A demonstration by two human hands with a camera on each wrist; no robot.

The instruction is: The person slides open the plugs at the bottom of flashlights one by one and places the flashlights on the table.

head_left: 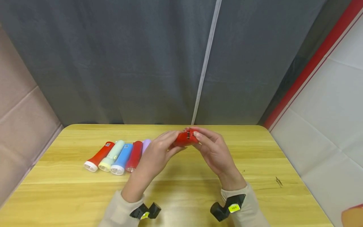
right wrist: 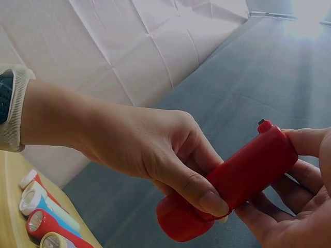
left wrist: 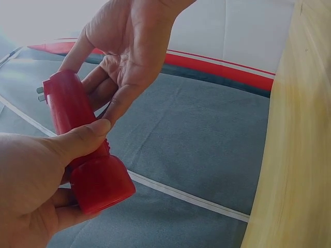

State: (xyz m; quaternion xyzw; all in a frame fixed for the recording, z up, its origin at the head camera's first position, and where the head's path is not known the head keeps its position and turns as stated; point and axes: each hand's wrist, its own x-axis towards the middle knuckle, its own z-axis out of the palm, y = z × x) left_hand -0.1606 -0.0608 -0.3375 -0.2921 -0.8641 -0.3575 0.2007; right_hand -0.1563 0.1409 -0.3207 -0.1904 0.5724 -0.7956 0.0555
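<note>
Red flashlight [right wrist: 253,163], above desk [head_left: 261,151] toward far edge | I judge it light, stiff, slick; best held mid-barrel | left hand [head_left: 157,153] grips neck, right hand [head_left: 214,151] pinches tail

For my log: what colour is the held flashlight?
The flashlight is red, seen best in the left wrist view.

Below the frame's middle, the left grip [head_left: 157,153] and right grip [head_left: 214,151] hold a red object [head_left: 182,139] over the wooden surface [head_left: 181,195]. At lower left, four flashlights [head_left: 123,156] lie side by side, beside a purple item [head_left: 146,145] partly hidden by the left grip. Dark curtain [head_left: 136,63] fills the upper centre.
</note>
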